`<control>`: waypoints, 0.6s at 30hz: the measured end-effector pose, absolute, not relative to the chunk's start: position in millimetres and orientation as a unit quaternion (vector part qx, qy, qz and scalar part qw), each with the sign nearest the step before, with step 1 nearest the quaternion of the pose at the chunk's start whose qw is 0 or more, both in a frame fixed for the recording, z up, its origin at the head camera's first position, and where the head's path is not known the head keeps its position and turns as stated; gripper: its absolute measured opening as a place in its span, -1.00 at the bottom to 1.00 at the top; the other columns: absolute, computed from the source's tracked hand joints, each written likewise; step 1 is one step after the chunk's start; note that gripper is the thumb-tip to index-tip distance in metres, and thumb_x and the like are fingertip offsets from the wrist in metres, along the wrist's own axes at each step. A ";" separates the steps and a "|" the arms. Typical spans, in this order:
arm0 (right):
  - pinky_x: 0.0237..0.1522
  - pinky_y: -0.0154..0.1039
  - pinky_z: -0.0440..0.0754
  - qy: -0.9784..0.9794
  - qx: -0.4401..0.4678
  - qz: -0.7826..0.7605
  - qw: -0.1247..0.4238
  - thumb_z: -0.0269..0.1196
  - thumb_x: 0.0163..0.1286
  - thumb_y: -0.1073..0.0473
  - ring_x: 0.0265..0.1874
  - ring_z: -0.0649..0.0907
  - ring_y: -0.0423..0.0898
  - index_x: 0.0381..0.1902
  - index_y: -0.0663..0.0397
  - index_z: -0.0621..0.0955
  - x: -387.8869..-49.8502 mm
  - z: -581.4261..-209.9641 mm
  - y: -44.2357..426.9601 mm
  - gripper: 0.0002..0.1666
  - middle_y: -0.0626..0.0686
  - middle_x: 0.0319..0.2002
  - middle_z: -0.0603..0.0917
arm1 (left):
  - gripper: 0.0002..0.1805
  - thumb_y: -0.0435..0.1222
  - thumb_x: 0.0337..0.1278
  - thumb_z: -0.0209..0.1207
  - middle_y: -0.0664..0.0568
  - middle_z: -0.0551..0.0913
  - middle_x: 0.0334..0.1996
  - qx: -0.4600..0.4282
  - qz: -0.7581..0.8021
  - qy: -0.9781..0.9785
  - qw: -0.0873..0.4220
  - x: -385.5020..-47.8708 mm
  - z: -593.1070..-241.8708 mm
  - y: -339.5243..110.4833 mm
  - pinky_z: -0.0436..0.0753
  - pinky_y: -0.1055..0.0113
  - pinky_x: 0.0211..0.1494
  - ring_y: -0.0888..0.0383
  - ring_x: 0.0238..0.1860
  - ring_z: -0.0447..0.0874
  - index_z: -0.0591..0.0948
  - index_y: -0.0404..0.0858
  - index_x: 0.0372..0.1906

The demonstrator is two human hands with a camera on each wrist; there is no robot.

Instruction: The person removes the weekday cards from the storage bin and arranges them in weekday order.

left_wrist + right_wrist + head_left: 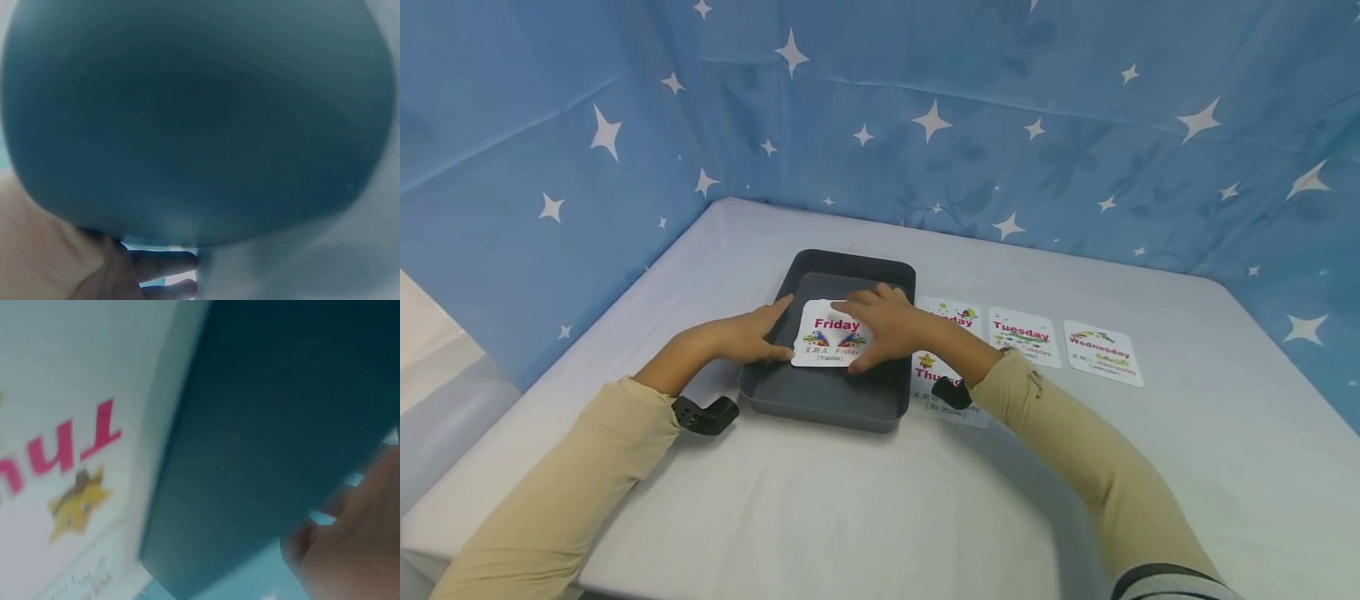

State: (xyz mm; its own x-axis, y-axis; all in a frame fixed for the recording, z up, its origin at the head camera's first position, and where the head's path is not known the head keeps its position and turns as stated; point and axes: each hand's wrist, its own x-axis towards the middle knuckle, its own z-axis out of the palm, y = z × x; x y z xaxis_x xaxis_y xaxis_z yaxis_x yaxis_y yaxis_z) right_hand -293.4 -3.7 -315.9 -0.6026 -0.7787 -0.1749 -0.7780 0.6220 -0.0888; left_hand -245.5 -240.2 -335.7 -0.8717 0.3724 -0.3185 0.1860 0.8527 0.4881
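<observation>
A white Friday card (820, 335) with rounded corners lies in or just above a dark grey tray (827, 408), its print facing up. My right hand (887, 323) grips the card's right side, with the thumb near the lower corner and the fingers over the upper one. At the left, my left hand (748, 332) reaches over the tray's rim; its thumb tip meets the card's lower left corner and the fingers are extended. The left wrist view shows mostly the tray's outer wall (200, 125), with two straight fingers (164, 265) below it.
Right of the tray lie a Thursday card (951, 412), partly under my right wrist, a Tuesday card (1024, 337), a Wednesday card (1103, 352) and a half-covered card (951, 310). A white cloth (820, 517) covers the table; a blue star-printed curtain (865, 100) hangs behind.
</observation>
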 end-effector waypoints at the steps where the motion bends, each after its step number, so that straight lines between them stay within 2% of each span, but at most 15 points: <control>1: 0.15 0.03 0.21 0.896 -0.434 -0.013 0.092 0.32 -0.04 -0.31 0.16 0.25 0.05 0.39 -0.14 0.17 -291.4 -313.0 0.9 0.07 0.08 0.35 0.24 | 0.00 -0.09 0.19 0.08 -0.40 -0.23 0.39 0.149 0.228 0.940 0.204 -245.8 -335.8 -239.9 -0.06 -0.11 0.40 -0.27 0.41 -0.24 -0.33 -0.40 0.40; 6: 0.07 -0.01 0.25 0.900 -0.420 -0.075 0.091 0.36 0.01 -0.16 0.10 0.27 0.01 0.37 -0.14 0.22 -282.2 -296.1 25.9 -0.01 0.01 0.34 0.27 | 0.00 -0.09 0.18 0.08 -0.40 -0.24 0.39 0.158 0.228 0.940 0.200 -245.3 -336.1 -241.6 -0.06 -0.12 0.39 -0.29 0.40 -0.24 -0.32 -0.43 0.39; 10: 0.04 -0.01 0.36 0.910 -0.383 -0.115 0.113 0.38 -0.01 -0.12 0.12 0.26 -0.02 0.37 -0.24 0.20 -277.6 -285.6 48.3 -0.01 -0.08 0.29 0.33 | 0.01 -0.08 0.17 0.09 -0.40 -0.25 0.39 0.163 0.234 0.940 0.188 -246.0 -334.6 -242.3 -0.06 -0.14 0.39 -0.30 0.40 -0.25 -0.31 -0.42 0.39; 18: -0.01 0.06 0.42 0.922 -0.340 -0.134 0.131 0.39 -0.03 -0.12 0.13 0.28 0.02 0.36 -0.26 0.21 -263.5 -294.6 104.2 0.00 -0.03 0.26 0.37 | -0.01 -0.12 0.17 0.09 -0.41 -0.25 0.39 0.164 0.236 0.938 0.194 -244.5 -334.3 -239.3 -0.08 -0.14 0.39 -0.31 0.39 -0.25 -0.30 -0.46 0.38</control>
